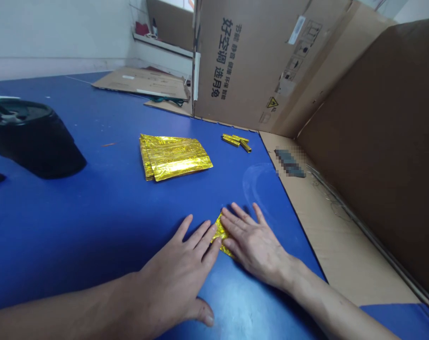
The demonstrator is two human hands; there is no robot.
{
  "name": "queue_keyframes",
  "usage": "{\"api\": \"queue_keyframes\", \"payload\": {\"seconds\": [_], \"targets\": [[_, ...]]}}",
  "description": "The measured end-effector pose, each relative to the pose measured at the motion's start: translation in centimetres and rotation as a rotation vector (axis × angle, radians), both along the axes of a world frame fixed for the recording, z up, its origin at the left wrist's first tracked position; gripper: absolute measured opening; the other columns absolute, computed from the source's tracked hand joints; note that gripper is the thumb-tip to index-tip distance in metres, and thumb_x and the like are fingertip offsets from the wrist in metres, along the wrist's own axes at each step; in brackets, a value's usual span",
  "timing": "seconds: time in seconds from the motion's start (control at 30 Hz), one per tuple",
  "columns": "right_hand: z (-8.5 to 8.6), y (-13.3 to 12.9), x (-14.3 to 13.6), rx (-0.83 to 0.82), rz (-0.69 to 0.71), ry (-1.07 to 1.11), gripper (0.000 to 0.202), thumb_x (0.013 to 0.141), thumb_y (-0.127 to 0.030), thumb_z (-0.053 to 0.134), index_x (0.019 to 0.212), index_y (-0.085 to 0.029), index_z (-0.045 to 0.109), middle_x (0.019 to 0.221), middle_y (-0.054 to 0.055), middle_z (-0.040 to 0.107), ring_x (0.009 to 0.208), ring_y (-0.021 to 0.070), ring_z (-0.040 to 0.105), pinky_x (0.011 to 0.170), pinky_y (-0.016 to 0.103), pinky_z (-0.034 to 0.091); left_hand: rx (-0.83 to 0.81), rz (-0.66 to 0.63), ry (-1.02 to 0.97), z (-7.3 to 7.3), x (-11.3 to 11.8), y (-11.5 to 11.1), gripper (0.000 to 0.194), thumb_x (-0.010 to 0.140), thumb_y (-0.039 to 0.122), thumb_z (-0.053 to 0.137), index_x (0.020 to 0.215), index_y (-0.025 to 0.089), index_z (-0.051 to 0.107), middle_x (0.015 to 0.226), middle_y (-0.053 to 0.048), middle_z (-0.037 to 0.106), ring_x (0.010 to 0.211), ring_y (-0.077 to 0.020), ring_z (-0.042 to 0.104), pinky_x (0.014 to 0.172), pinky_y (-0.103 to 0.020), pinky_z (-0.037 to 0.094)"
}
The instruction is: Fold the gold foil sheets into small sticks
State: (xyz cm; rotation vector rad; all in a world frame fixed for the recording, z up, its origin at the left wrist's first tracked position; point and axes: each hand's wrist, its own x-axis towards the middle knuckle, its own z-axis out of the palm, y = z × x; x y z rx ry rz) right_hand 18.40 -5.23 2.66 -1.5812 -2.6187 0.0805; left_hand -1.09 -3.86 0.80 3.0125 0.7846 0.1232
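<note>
Pressing flat on the blue worktop (94, 212), both hands cover a small piece of gold foil (219, 232). Left hand (179, 274) lies palm down, fingers spread and extended, tips touching the foil's left edge. Right hand (252, 243) also palm down, fingers fanned loosely, resting over the foil's right part. Neither hand pinches; both simply bear down. Only a crinkled yellow sliver shows between the fingers, so the foil's full outline cannot be made out.

Worktop surface smooth, matte blue, a faint curved scuff beyond the right hand. Farther back, mid-worktop, a stack of gold foil sheets (174, 157): rectangular, mirror-shiny, wrinkled, fanned slightly out of square. Near the cardboard wall, well apart from the stack, a few short gold rolled sticks (236, 141), lying in a loose cluster.

Large brown cardboard box (257, 61) stands upright at the back, corrugated, printed with vertical Chinese characters in dark ink, handling pictograms, a white label and a yellow triangular warning sign; the small print is too fine to read. A second cardboard panel (377, 132) walls off the right side, its base flap lying flat; one patch on that flap is blurred out. Flattened cardboard (143, 82) lies at the far edge.

Left edge: a black rounded object (30, 139), glossy, cut off by the frame, identity unclear. A pink corner just below it, mostly out of view.
</note>
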Motion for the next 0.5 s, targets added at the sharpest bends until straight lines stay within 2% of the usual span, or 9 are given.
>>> {"api": "queue_keyframes", "payload": {"seconds": [0.2,0.27,0.4,0.5], "targets": [[-0.1,0.4,1.6,0.053,-0.043,-0.06,0.042,0.088,-0.038,0.034,0.125,-0.021,0.044,0.13,0.006,0.046,0.127,0.0256,0.026,0.099,0.061,0.014,0.013,-0.026,-0.008,0.2,-0.2,0.7,0.088,0.058,0.076,0.045,0.122,0.016,0.047,0.13,-0.016,0.041,0.123,-0.0323,0.033,0.101,-0.054,0.009],[0.1,0.2,1.5,0.071,-0.054,-0.07,0.041,0.089,-0.038,0.033,0.123,-0.022,0.047,0.128,0.006,0.048,0.127,0.0263,0.027,0.098,0.062,0.014,0.036,-0.026,-0.026,0.2,-0.5,1.7,0.079,0.062,0.074,0.044,0.119,0.019,0.05,0.127,-0.012,0.046,0.122,-0.0308,0.034,0.102,-0.053,0.008],[0.3,-0.3,1.1,0.117,-0.088,-0.09,0.04,0.088,-0.039,0.034,0.118,-0.02,0.052,0.129,0.007,0.047,0.126,0.0288,0.027,0.098,0.063,0.015,0.069,-0.04,-0.061,0.4,-1.1,4.1,0.049,0.078,0.057,0.043,0.113,0.024,0.055,0.122,-0.005,0.052,0.123,-0.0256,0.035,0.103,-0.049,0.005],[0.4,-0.7,1.0,0.132,-0.065,-0.081,0.038,0.087,-0.038,0.036,0.116,-0.02,0.054,0.128,0.006,0.047,0.126,0.0285,0.029,0.099,0.062,0.012,0.074,-0.05,-0.071,0.5,-1.1,4.9,0.042,0.083,0.05,0.042,0.111,0.023,0.056,0.12,-0.004,0.054,0.124,-0.0245,0.034,0.103,-0.047,0.005]]}}
